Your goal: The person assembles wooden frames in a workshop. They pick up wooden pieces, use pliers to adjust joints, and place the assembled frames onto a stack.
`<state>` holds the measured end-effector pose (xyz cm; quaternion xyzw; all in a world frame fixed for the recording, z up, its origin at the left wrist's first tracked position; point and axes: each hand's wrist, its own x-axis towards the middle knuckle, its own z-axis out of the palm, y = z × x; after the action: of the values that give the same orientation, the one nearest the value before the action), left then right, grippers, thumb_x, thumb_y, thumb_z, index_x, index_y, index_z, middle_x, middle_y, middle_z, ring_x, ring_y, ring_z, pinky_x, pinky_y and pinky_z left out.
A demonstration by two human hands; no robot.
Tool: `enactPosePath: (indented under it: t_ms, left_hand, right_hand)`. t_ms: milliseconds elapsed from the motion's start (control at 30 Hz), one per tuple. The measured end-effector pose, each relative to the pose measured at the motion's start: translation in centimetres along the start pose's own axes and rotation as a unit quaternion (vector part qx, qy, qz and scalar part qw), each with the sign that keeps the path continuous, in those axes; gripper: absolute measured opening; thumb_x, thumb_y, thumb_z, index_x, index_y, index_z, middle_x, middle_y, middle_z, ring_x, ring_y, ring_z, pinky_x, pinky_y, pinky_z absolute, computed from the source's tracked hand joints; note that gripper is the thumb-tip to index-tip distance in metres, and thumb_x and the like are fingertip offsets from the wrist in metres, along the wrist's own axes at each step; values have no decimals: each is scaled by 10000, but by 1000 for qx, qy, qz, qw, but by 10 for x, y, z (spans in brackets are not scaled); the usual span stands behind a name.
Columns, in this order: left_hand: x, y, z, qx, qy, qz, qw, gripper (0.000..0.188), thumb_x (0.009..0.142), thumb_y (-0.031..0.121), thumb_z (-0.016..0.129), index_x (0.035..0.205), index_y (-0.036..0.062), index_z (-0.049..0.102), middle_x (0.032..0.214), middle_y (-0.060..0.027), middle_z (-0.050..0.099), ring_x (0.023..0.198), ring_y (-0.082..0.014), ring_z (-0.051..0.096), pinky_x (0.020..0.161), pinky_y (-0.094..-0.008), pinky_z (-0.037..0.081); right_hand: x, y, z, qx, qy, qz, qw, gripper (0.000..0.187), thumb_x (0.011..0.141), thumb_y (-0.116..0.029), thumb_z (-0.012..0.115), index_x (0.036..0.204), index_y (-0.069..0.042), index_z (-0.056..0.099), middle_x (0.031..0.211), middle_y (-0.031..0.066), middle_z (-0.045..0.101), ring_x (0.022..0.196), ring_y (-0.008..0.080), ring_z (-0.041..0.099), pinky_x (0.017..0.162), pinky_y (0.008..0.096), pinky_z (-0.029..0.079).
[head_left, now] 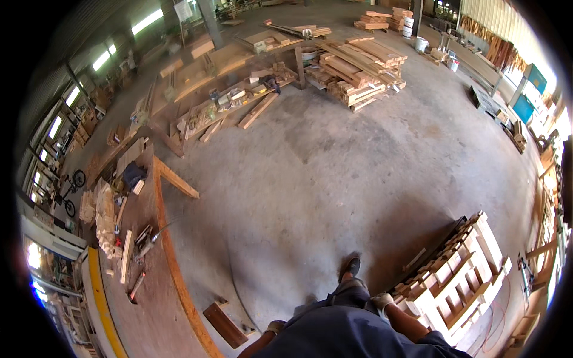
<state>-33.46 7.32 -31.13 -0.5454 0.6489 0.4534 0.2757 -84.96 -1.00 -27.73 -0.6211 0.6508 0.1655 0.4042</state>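
My left hand (276, 326), in what looks like a pale glove, hangs low beside my body; its fingers are too small and hidden to read. Nearest to it is a dark brown board (224, 325) below the workbench edge. My right hand (381, 301), also pale-gloved, hangs at my other side, close to a stack of cut wooden pieces (462, 280). Whether it touches the stack or holds anything does not show. One dark shoe (353, 264) is on the concrete floor ahead of me.
A curved-looking workbench (158, 298) on the left carries wood strips (126, 256), a hammer-like tool (137, 285) and a power tool (146, 244). A dark hose or cord (234, 286) crosses the floor. Farther off stand a long cluttered table (221, 65) and stacked lumber (361, 68).
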Motion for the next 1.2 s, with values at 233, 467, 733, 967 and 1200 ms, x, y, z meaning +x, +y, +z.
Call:
enactPosePath:
  t_ms: [233,467,733,967,1200]
  left_hand:
    - [64,65,-148,152,162,61,973,168,924,229,570,1033,163,680,1091,-108,724,1041,-334,702,862,-455,573]
    - [143,163,-267,-467,249,31,848,357,906,279,687,1170,44,735,1143,-150,746,1085,-270,699,957,-354,521]
    - [126,203,-340,-148,207,-9,967,327,923,306,618,1137,102,758,1202,-139,727,1167,-291,671,986,-388,525]
    - [172,136,-330,112,65,26,991,371,948,379,520,1137,166,757,1243,-113,707,1185,-324,653,1003,-434,518]
    - [257,139,-406,-48,77,-26,996,425,950,430,528,1183,142,735,1235,-102,715,1152,-329,664,983,-419,522]
  right_hand:
    - [83,66,-77,-57,4,-36,998,327,986,-381,517,1124,-225,769,1162,63,740,1116,261,697,937,361,557]
    - [54,33,-211,535,92,174,822,187,925,-191,723,903,-5,737,747,55,673,625,150,615,586,333,518]
    - [63,73,-199,478,67,217,849,224,953,-238,644,902,-45,745,833,93,721,722,221,695,648,368,554]
    - [79,95,-148,317,37,217,922,267,918,-297,723,923,-37,783,926,124,773,829,230,720,736,379,561]
    - [124,63,-235,365,68,201,907,343,910,-363,735,1038,-50,793,1042,116,778,868,211,732,803,352,569]
